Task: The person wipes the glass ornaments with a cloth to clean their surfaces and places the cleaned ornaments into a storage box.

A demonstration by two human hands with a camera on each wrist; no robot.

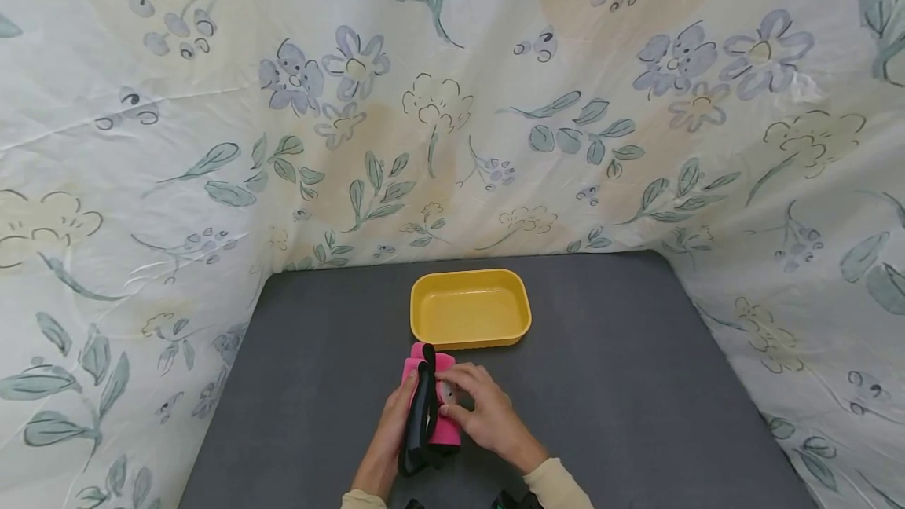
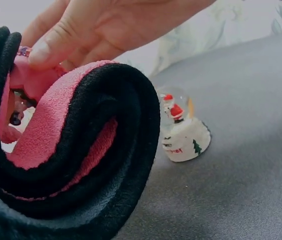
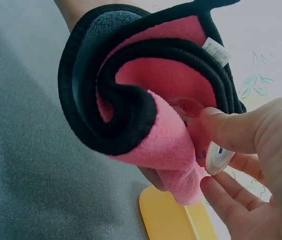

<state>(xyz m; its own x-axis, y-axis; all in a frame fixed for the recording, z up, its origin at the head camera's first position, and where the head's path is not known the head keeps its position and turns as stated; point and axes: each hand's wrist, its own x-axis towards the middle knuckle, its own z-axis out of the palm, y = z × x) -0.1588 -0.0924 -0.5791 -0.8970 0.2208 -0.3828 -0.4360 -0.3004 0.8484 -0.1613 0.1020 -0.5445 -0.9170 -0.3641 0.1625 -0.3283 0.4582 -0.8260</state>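
A pink towel (image 1: 445, 430) with a black edge and dark grey back is folded over into a thick curl. From its left side my left hand (image 1: 389, 430) grips it. On the other side, thumb and fingers of my right hand (image 1: 491, 415) pinch a small pink-and-white thing (image 3: 218, 158) inside the fold. The towel hides much of that thing; glittery purple bits show on it in the left wrist view, and I cannot tell its kind. A snow globe (image 2: 183, 137) with red-hatted figures and a white base stands on the table, beyond the towel in the left wrist view.
A yellow rectangular tray (image 1: 470, 338) lies just beyond the towel on the dark grey table (image 1: 601, 383). Floral-print fabric (image 1: 452, 140) hangs behind the table and along both its sides. A white label (image 3: 215, 51) sticks out from the towel's edge.
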